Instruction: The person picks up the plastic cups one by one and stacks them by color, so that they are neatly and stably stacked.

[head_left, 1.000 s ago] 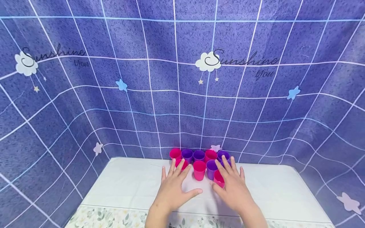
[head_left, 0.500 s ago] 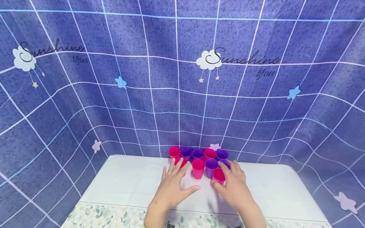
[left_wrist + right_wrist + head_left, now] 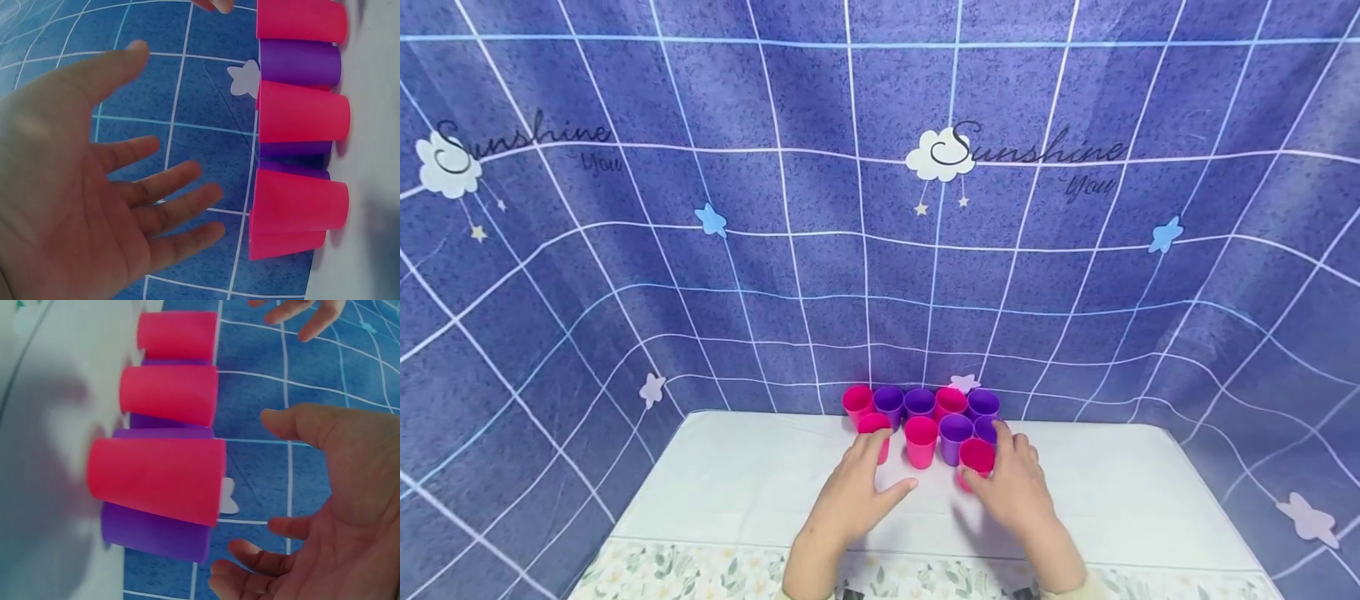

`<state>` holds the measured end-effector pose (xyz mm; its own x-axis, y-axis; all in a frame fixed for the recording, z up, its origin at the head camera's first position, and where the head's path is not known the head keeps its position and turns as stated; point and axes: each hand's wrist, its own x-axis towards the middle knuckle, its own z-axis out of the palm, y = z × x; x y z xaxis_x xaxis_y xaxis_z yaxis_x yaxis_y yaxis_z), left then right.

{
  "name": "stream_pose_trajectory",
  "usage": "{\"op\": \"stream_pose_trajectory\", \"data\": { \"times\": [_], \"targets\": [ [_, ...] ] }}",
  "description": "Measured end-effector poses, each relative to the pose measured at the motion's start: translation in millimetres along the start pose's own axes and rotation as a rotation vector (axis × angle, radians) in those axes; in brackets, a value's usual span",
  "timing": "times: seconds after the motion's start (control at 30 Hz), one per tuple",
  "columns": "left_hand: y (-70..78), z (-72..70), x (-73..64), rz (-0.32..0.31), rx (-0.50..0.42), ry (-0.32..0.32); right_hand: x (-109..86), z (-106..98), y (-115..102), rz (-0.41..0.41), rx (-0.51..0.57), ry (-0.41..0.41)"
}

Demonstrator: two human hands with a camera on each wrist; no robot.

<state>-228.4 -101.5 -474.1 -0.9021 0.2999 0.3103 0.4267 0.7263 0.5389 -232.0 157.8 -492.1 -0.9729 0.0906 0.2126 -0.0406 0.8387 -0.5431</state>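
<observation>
You are hovering your left hand [image 3: 852,497] and right hand [image 3: 1021,490], fingers apart, near upright pink and purple cups [image 3: 921,446].

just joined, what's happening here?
A person has both bare hands out over ten cups, five pink and five purple, standing mouth-up on a white tabletop near a blue grid-patterned backdrop. The left hand hangs open near the left pink cup of the middle row; the right hand is by the frontmost pink cup, fingers loosely bent. The wrist views show both hands clear of the cups, so nothing is being held.
</observation>
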Motion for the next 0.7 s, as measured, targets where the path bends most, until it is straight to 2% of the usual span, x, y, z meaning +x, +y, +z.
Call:
{"op": "stream_pose_trajectory", "data": {
  "times": [0.17,0.3,0.57,0.7],
  "targets": [
    [-6.3,6.9,0.3,-0.008,0.009,0.003,0.4,14.6,3.9,0.019,0.023,0.005],
    [-10.4,10.8,-0.1,-0.016,-0.001,-0.018,0.4,22.2,4.5,0.028,0.036,0.02],
    [-15.7,14.3,3.2,-0.017,-0.012,-0.037,5.3,26.4,5.7,0.049,0.07,0.026],
    [-18.4,14.9,2.0,-0.036,-0.013,-0.057,4.0,25.0,3.7,0.054,0.084,-0.002]
  ]
}}
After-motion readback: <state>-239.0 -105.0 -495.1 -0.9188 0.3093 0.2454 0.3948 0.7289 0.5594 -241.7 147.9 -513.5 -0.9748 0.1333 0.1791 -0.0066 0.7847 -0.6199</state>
